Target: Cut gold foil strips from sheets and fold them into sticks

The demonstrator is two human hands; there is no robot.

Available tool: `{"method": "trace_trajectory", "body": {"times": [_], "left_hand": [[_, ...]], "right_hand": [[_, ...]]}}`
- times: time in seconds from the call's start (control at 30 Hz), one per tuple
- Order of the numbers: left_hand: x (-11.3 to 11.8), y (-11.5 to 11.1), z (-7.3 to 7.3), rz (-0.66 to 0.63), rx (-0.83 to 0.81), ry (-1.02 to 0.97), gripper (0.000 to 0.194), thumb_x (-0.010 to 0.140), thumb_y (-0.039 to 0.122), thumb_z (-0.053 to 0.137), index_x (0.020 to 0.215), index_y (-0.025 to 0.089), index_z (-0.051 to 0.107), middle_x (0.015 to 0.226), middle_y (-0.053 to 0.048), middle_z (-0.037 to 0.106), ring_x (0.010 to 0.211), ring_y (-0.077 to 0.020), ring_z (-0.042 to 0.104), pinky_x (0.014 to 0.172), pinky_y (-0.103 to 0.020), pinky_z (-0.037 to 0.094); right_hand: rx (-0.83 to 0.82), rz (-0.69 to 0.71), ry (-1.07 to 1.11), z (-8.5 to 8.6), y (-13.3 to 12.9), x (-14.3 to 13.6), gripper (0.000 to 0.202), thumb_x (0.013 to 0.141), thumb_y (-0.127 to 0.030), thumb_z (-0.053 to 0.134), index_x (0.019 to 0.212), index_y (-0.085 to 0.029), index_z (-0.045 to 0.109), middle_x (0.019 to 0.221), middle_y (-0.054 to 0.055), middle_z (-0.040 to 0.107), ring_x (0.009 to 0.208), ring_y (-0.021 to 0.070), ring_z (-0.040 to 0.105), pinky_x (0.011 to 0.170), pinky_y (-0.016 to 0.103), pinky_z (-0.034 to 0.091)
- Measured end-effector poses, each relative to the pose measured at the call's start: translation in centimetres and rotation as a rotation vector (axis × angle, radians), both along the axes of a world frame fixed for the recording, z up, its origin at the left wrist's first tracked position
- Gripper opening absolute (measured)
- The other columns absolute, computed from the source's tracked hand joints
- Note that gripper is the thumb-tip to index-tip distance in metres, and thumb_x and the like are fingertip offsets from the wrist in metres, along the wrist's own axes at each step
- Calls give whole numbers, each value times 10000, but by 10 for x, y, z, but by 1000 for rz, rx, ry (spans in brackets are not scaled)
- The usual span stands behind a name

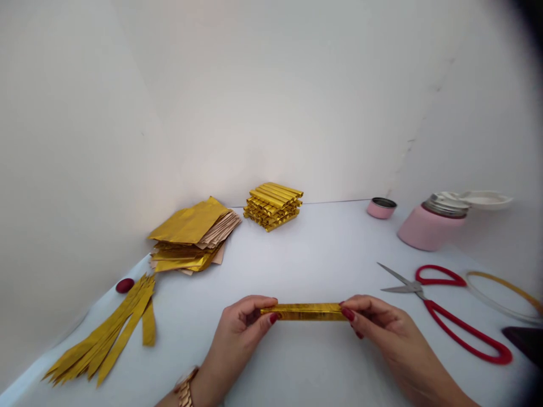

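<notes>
Gold-coloured linked band [185, 390] around the left wrist lies nearest the camera, on the near side of the left fingers. Beyond it, the left hand [242, 328] pinches one end of a folded gold strip [311, 312] between thumb and fingertips, and the right hand [384, 328] grips the other end in a like pinch. The strip spans the gap between the two sets of fingers, roughly level, with a lengthwise line along it; whether it touches the table [297, 367] beneath cannot be told.

Good handling here, as I judge it, calls for light, even pressure at both ends, so that the long edges stay parallel and the strip neither twists nor bows. The thumbs sit well for feeling along the crease; pressing outward from the middle would likely flatten it more evenly than squeezing the ends alone. Foil-like paper probably marks easily, so soft pads suit it better than nails.

Left of the left fingers lie loose gold strips [114, 333], with a stack of gold sheets [190, 223] farther off. Straight beyond the fingers stands a pile of gold tubes [275, 195]. Right of the right fingers rest red-handled scissors [416, 287], blades parted, and beyond these a pink bottle [430, 230].

No brand, label or writing can be read; the fine dark marks on the strip are too faint to make out.
</notes>
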State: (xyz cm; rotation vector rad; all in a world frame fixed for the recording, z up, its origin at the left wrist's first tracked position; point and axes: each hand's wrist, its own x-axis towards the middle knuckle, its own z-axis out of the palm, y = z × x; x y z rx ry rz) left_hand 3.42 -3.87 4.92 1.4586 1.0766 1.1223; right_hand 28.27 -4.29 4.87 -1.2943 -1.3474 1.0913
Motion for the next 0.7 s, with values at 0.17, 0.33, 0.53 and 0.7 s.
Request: {"method": "trace_trajectory", "body": {"times": [0.17,0.33,0.53,0.7], "left_hand": [[-1,2,1,21,-63,-15,204,779,312,615,912,184,704,956,-60,701,865,-199,643,775,-290,514],[-4,1,2,-16,30,144,246,866,287,485,994,200,677,1084,-68,656,983,-206,609,843,-328,489],[-1,-10,10,3,697,762,330,828,236,570,1157,244,559,1216,-72,574,1091,-245,535,1012,-471,245],[16,-21,16,-127,851,920,269,847,251,557,1103,168,554,1043,-80,670,862,-203,644,965,-405,308]], "right_hand": [[23,11,-9,-2,0,1,175,724,-374,642,763,-209,686,611,18,587,523,138,500,463,236,447],[-5,-7,-5,0,1,-1,178,724,-375,640,766,-206,679,621,9,584,534,134,494,472,229,437],[47,124,-22,8,-10,-16,133,771,-313,611,741,-195,664,705,24,635,645,155,572,585,242,468],[210,360,-109,11,-26,-32,130,832,-199,523,790,-203,646,748,30,646,695,153,599,657,253,470]]}}
